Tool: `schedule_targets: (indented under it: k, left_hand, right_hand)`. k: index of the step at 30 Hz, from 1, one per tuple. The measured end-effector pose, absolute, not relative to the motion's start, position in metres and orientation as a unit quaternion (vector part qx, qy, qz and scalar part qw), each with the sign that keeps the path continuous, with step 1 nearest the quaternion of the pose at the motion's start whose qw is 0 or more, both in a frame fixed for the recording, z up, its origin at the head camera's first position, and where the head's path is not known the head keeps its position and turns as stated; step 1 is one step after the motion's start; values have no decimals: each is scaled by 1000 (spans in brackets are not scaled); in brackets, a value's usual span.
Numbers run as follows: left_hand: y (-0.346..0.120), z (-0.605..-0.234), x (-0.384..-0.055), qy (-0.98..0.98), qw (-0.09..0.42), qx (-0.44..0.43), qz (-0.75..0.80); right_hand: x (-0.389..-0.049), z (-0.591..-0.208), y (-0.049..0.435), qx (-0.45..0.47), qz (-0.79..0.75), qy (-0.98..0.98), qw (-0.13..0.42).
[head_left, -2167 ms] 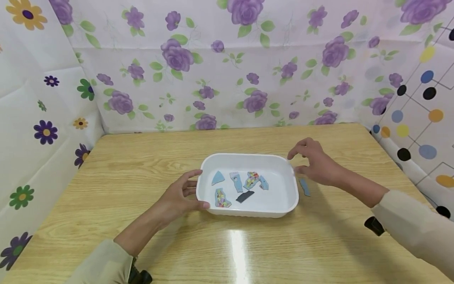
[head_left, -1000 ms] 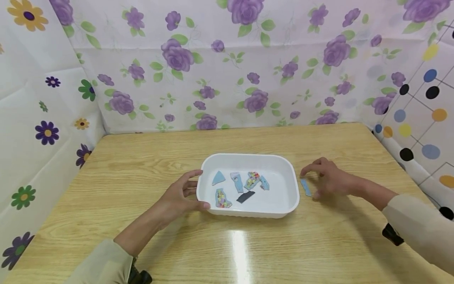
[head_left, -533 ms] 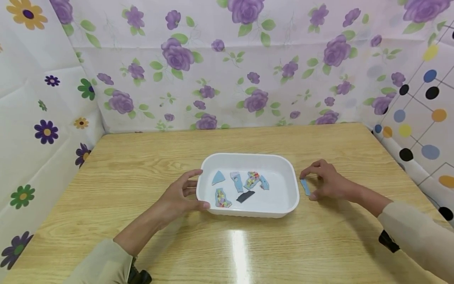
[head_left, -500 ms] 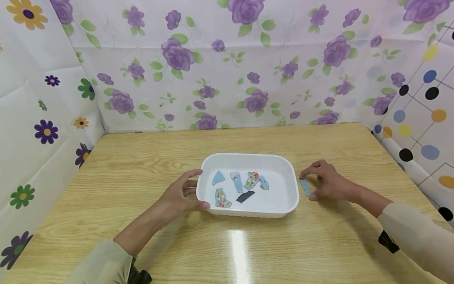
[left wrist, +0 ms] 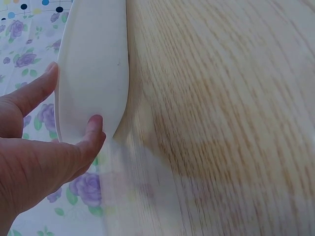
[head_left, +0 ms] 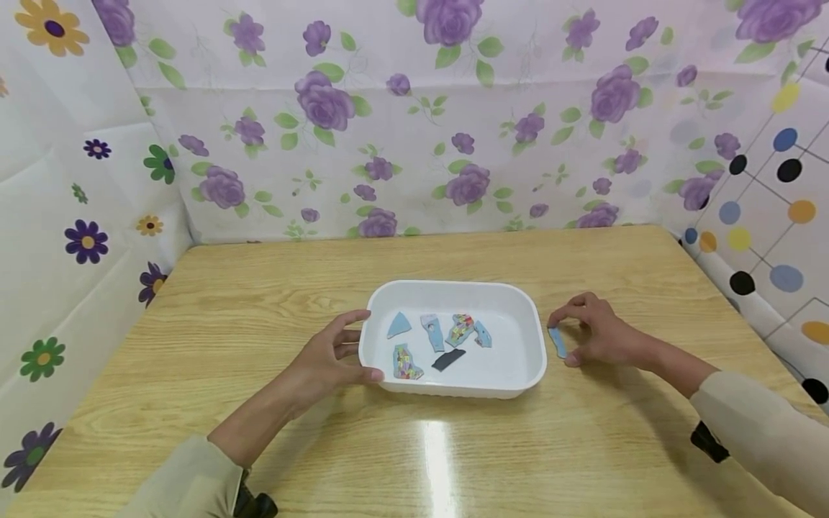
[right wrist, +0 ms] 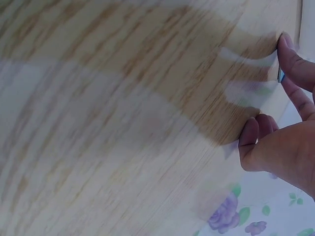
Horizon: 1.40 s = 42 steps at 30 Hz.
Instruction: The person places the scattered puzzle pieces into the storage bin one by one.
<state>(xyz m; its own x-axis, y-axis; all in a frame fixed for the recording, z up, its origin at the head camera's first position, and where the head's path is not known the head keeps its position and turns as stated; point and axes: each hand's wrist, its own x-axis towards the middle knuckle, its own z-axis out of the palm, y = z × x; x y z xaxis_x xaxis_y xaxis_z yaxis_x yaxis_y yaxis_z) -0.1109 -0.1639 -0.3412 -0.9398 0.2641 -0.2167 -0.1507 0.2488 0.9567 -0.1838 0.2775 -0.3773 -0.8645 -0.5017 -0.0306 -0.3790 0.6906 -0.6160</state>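
A white plastic tub [head_left: 505,363] stands on the table, holding several irregular flat puzzle pieces. Some show a colourful map print, such as the piece at its front left [head_left: 406,362]; one piece [head_left: 448,359] is dark. My left hand [head_left: 324,357] grips the tub's left end, thumb on the near side and fingers at the rim; the left wrist view shows the thumb against the outer wall [left wrist: 93,64]. Right of the tub, a narrow light-blue puzzle piece [head_left: 557,342] lies on the table. My right hand [head_left: 597,329] pinches it lengthwise between thumb and fingertips.
The wooden table [head_left: 272,295] extends around the tub on all sides. A flowered sheet [head_left: 414,165] hangs behind its far edge, with patterned sheets at left and right. A glare streak [head_left: 435,460] crosses the table in front of the tub.
My right hand has moved from beside the tub's right rim, right and down to the narrow blue piece, and its fingertips have closed on it. The left hand and tub have stayed still.
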Motion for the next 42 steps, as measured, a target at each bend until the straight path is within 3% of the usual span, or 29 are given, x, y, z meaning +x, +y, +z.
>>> schedule_targets:
  k: [23,31,42]
  left_hand:
    - [-164,-341,-111,771,170,43,613]
    - [-164,-342,-111,774,172,43,608]
    - [-164,-342,-112,772,172,40,610]
  right_hand:
    - [-182,-370,285,-259,-320,910,48]
    - [-184,-359,287,-204,-341,914,82]
    - [-184,-346,287,-214,-344,911,75]
